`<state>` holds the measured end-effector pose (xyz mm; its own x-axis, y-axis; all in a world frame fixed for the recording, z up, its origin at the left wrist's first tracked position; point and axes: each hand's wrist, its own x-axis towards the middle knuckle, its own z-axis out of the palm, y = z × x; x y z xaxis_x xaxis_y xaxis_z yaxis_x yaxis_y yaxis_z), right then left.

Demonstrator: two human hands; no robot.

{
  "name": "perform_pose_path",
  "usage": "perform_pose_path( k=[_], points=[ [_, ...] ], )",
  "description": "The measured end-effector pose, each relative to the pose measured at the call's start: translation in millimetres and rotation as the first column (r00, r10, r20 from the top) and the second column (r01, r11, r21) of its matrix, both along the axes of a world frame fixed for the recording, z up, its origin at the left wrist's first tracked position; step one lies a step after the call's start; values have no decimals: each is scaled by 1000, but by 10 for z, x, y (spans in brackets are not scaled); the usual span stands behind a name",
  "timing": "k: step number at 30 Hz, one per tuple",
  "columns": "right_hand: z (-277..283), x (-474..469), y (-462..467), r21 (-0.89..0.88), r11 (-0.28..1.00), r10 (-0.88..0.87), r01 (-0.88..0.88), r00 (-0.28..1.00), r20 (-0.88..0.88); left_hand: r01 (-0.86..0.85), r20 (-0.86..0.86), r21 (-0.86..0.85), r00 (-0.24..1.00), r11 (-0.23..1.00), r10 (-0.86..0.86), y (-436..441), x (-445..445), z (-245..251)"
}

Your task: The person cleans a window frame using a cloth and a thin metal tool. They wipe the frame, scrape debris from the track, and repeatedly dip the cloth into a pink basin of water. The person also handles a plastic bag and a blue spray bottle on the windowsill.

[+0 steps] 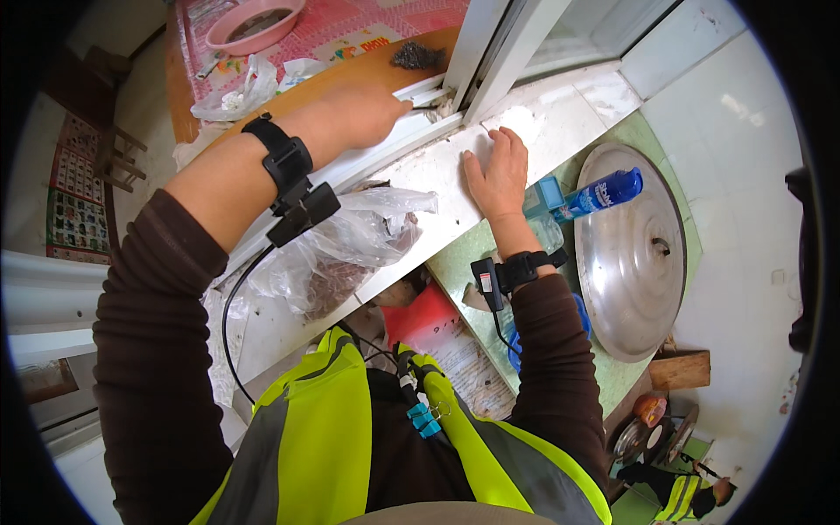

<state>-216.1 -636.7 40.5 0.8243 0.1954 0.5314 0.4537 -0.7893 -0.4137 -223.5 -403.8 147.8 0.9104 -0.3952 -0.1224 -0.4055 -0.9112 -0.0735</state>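
My left hand [361, 115], blurred, is closed over the white window track [394, 134]. A thin dark rod [424, 107] sticks out past its fingertips; the rest is hidden in the hand. The rod's far end meets a crumpled, dirty whitish wad [442, 109], perhaps cloth, in the track by the sliding window frame [502, 62]. My right hand [500, 170] lies on the white tiled sill [551, 108], fingers apart and holding nothing visible. Black straps with small cabled devices circle both wrists.
Steel wool [417, 56] and a pink basin [256, 25] sit on the table beyond the track. Plastic bags [341, 243] lie on the sill. At right are a blue spray can [600, 195] and a large metal lid [630, 262]. Another person [686, 495] is at lower right.
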Motion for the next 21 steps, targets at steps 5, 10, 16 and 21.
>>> perform_pose_path(
  k=[5,10,16,21],
  points=[
    [-1,30,-5,-31,999,-8,8,1000,3,220,-45,91,975,971,-217,304,-143,295],
    [-23,31,-9,-21,1000,1,-1,1000,-2,90,-29,110,996,990,-88,297,-235,303],
    [-44,50,-14,-49,999,14,-11,998,68,-97,4,-84,995,992,98,-33,-68,-30],
    [-65,71,-27,-56,998,18,-14,997,71,73,3,-21,997,997,-73,133,-328,93]
  ],
)
